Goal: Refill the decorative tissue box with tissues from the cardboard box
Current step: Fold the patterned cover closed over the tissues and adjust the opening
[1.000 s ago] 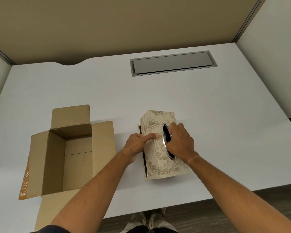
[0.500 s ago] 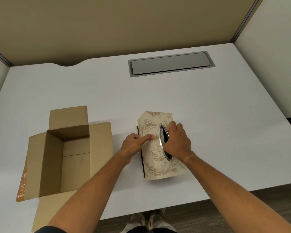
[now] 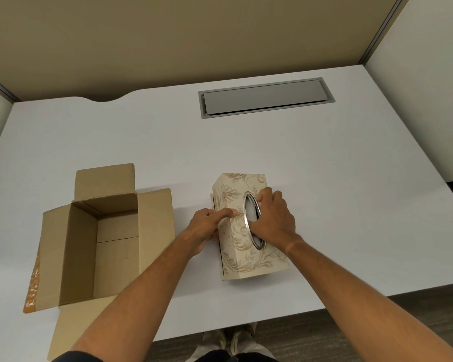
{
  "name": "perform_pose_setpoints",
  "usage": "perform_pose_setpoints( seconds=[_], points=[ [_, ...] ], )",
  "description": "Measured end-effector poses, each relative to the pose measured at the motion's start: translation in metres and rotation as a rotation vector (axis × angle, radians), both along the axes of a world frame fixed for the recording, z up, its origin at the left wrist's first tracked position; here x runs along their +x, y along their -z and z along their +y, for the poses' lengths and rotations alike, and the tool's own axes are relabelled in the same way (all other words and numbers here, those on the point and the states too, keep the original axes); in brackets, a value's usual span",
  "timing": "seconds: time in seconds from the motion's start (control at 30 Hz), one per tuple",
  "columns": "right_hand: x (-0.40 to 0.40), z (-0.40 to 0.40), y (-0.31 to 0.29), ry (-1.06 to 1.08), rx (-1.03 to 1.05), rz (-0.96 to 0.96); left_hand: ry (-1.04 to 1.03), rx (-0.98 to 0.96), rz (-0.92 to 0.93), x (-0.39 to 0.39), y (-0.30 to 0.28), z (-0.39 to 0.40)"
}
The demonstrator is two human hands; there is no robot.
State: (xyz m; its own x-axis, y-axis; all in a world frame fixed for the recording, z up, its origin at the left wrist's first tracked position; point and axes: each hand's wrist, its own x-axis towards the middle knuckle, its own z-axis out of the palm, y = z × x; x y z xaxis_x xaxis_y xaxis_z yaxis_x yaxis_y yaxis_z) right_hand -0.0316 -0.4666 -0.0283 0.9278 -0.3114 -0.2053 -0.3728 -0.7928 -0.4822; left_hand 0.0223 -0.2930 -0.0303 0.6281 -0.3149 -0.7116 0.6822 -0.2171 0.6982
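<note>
An office cubicle is showing itself here: a plain white surface (image 3: 324, 178) is sitting enclosed by tan fabric partition panels (image 3: 168, 40) behind it, with pale side panels (image 3: 424, 82) closing in at either end and a metal post (image 3: 377, 30) joining them at the far right corner. A grey hinged cable-access hatch (image 3: 266, 100) is lying flush in the surface just in front of the rear partition, and a curved cable cut-out (image 3: 106, 97) is notching the surface's back edge to the hatch's left. Dark carpeted floor (image 3: 311, 335) is showing below the surface's near edge, opposite the hatch.
</note>
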Motion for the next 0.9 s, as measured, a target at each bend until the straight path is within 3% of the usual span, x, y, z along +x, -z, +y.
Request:
perform_pose_setpoints(
  seconds=[0.27,0.57,0.9],
  points=[
    [0.001,0.001,-0.002,-0.023,0.019,0.001,-0.039,0.02,0.011,-0.004,0.009,0.004],
    [0.001,0.008,-0.004,-0.034,-0.062,0.026,-0.018,0.109,-0.151,-0.003,0.023,0.011],
    [0.002,0.015,-0.004,-0.078,-0.231,0.072,0.062,0.432,-0.397,-0.004,0.03,0.015]
  ],
)
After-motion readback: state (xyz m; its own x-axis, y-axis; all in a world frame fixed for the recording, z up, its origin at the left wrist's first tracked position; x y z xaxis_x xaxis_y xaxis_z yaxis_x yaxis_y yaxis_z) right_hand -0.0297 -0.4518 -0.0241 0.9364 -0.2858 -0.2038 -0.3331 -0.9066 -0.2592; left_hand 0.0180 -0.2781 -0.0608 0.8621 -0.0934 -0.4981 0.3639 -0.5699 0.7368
